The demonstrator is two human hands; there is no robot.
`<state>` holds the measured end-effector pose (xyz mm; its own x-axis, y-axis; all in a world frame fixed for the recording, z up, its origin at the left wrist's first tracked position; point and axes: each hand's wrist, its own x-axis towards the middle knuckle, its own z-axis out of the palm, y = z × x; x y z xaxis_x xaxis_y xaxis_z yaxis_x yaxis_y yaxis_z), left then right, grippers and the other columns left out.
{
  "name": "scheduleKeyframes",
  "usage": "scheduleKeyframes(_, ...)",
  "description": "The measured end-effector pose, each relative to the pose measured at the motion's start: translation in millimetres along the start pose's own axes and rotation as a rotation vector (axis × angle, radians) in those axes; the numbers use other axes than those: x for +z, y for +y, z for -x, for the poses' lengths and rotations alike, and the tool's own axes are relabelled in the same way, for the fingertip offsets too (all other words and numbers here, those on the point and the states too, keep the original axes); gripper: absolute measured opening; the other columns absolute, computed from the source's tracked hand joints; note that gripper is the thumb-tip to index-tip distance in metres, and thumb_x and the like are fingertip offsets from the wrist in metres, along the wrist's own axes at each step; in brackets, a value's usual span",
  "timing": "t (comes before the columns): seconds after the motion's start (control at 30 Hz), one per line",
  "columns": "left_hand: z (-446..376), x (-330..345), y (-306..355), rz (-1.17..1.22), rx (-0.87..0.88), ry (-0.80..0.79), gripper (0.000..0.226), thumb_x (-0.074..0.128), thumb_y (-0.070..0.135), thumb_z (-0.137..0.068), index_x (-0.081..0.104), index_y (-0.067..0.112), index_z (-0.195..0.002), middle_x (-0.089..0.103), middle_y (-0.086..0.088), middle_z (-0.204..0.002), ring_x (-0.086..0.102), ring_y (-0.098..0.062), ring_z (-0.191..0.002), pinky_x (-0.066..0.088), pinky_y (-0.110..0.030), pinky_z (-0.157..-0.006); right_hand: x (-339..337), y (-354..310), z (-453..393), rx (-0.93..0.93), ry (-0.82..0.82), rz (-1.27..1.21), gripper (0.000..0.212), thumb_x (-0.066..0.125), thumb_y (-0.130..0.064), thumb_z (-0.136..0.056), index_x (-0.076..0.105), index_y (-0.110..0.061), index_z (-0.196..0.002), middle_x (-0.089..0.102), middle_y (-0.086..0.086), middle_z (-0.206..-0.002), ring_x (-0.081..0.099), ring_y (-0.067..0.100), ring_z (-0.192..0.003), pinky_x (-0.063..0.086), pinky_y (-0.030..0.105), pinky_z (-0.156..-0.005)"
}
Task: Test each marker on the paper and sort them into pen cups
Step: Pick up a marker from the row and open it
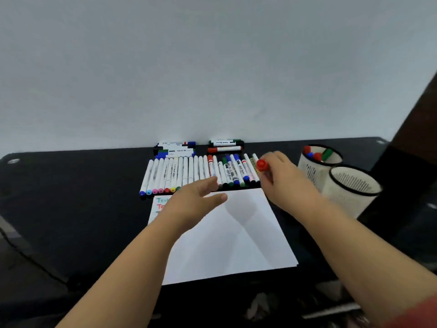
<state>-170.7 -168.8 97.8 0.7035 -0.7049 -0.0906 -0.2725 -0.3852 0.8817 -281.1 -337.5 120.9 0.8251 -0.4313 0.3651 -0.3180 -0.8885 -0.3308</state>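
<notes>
Left hand (pixel 196 200) hovers open over the paper (pixel 227 235), not pinning it, so it could slide once writing starts. Right hand (pixel 281 176) grips a red marker (pixel 262 165) above the row (pixel 198 172); a clumsy move might scatter them or clip the cups (pixel 350 185) beside it.

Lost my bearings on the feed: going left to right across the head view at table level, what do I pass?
Row of markers → left hand → right hand gripping a red-capped marker → far pen cup → near pen cup.
</notes>
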Motion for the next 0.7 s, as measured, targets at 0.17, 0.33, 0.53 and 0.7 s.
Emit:
scheduleKeyframes(0.17,-36.9,36.4,0.4,-0.143,0.035,-0.108,0.061,0.060,0.042,-0.088,0.034,0.034,-0.143,0.044,0.015,-0.142,0.039,-0.007,-0.131,0.034,-0.023,-0.095,-36.1,49.9,-9.8,0.210,0.158,-0.161,0.015,0.050,-0.019,-0.094,0.053,-0.017,-0.109,0.050,-0.001,-0.112,0.055,0.018,-0.091,0.047,0.033,-0.082)
scheduleKeyframes(0.33,-67.5,72.7,-6.6,-0.283,0.098,-0.141,0.061,0.057,0.045,-0.089,0.035,0.030,-0.144,0.032,0.008,-0.150,0.032,-0.009,-0.135,0.028,-0.020,-0.098,-52.7,85.2,-14.4,0.286,0.247,-0.216,0.005,0.049,-0.020,-0.096,0.050,-0.021,-0.100,0.045,-0.006,-0.107,0.050,0.007,-0.081,0.043,0.022,-0.073)
scheduleKeyframes(0.53,-92.1,95.6,-26.0,-0.516,0.116,-0.152,0.069,0.049,0.053,-0.091,0.021,0.029,-0.149,0.017,0.011,-0.156,0.017,-0.008,-0.142,0.017,-0.029,-0.113,-53.6,114.9,-27.5,0.414,0.183,-0.186,0.022,0.048,-0.022,-0.097,0.050,-0.016,-0.117,0.043,-0.002,-0.114,0.052,0.015,-0.093,0.045,0.028,-0.077)
scheduleKeyframes(0.7,-101.9,103.2,-38.9,-0.622,0.126,-0.155,0.072,0.046,0.057,-0.090,0.020,0.027,-0.149,0.012,0.017,-0.155,0.010,-0.005,-0.143,0.012,-0.027,-0.114,-44.0,131.6,-38.5,0.457,0.059,-0.104,0.021,0.049,-0.022,-0.096,0.052,-0.013,-0.115,0.055,0.007,-0.110,0.055,0.018,-0.087,0.038,0.027,-0.068)
